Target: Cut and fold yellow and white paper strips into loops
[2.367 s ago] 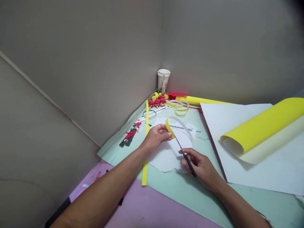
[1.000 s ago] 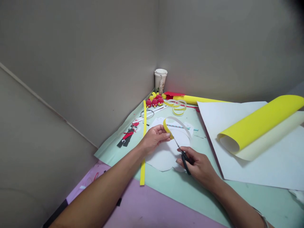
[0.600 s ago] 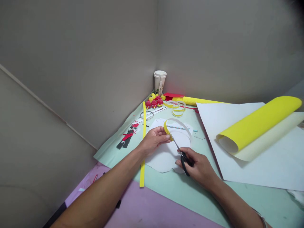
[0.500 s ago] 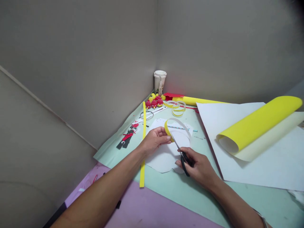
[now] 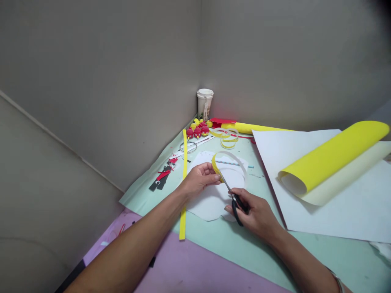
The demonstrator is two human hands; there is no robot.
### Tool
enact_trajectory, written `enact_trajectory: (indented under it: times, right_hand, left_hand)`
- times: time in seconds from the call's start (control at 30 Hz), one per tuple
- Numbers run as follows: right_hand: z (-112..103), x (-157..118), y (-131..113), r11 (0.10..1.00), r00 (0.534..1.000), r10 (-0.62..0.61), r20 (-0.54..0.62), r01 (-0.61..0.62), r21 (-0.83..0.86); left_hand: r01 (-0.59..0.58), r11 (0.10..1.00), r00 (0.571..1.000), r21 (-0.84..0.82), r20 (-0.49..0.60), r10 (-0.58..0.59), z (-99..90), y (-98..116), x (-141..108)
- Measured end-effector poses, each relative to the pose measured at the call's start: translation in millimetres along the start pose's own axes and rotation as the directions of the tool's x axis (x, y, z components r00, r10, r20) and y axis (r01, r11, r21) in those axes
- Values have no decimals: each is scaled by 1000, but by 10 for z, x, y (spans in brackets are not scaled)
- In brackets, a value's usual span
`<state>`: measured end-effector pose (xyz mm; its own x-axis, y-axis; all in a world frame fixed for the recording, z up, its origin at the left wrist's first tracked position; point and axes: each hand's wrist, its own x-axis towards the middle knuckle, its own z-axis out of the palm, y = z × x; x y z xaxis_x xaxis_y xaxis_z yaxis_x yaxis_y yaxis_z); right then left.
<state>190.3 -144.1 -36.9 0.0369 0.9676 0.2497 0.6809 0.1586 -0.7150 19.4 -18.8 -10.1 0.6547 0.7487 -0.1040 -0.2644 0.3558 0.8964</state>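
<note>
The left forearm (image 5: 140, 236) hides the middle of the flat yellow strip (image 5: 182, 224) beneath it. Under the left hand (image 5: 198, 180), part of the white paper (image 5: 210, 203) is covered. Beyond the right hand (image 5: 255, 209), the large white sheet (image 5: 345, 215) runs off the right edge. Print on the cup (image 5: 204, 103), past both hands, is too small to read.

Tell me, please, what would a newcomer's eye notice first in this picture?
Probably the big yellow roll, lying on white sheets at the right. Next, near the middle, the left hand pinches a curled yellow strip while the right hand holds black-handled scissors to it. A white lidded cup stands in the far corner.
</note>
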Motion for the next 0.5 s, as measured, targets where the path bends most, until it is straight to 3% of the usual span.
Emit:
enact_trajectory:
  times: [0.5]
  right_hand:
    - [0,5,18,995,996,-76,-47,73,-64]
  left_hand:
    - [7,999,1000,-31,4,-7,-23,-25,10]
